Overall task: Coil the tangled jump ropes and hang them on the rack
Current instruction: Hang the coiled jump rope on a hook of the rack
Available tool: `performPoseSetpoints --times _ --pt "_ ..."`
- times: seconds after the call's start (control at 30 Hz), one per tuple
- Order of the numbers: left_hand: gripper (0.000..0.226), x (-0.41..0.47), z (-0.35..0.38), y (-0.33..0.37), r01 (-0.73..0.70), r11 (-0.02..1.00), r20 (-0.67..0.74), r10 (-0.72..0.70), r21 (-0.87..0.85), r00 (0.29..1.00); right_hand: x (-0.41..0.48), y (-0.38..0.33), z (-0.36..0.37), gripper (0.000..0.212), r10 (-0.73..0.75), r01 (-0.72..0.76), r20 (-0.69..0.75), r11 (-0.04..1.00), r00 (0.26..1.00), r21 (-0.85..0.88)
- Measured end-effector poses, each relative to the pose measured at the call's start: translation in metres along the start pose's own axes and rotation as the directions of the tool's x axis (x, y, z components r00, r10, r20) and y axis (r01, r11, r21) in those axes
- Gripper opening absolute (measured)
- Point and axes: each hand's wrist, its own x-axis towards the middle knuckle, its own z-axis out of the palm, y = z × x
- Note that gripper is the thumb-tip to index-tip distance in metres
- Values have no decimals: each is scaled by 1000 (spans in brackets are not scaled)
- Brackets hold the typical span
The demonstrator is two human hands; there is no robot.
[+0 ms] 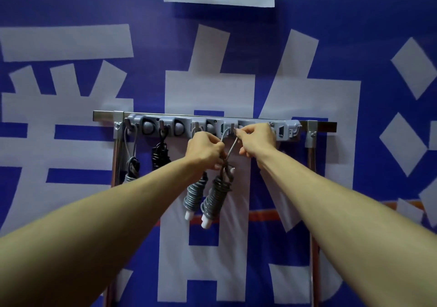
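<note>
Pinching the loop point(233, 146) of a coiled grey jump rope point(215, 198) with the left hand point(205, 148), just below the rack point(283, 129). Holding the loop's top at a hook point(232, 127) with the right hand point(256, 139). Dangling under both hands, that coil, beside a second grey coil point(194, 195). Further left, a black rope point(160, 155) hung.

Both bare forearms reach up and inward, one from 8 o'clock, the other from 4 o'clock, nearly meeting at centre. The left hand point(205, 149) has curled fingers pinching the grey rope point(231, 149). The right hand point(256, 141), at its 2 o'clock, pinches the same rope with its fingertips.
</note>
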Motion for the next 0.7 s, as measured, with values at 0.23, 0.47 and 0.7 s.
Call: performPoseSetpoints --times 0.23,0.47,0.7 --pt "10 -49 -10 -2 20 999 -43 -22 -43 999 -58 2 -31 23 62 -56 143 998 988 -42" --pt "12 -158 -11 -22 123 992 190 -119 -7 974 -160 31 -58 29 187 -211 341 977 922 36" --pt "11 -296 1 -102 309 935 330 -352 176 876 -279 98 -88 27 379 -411 441 911 813 -27"
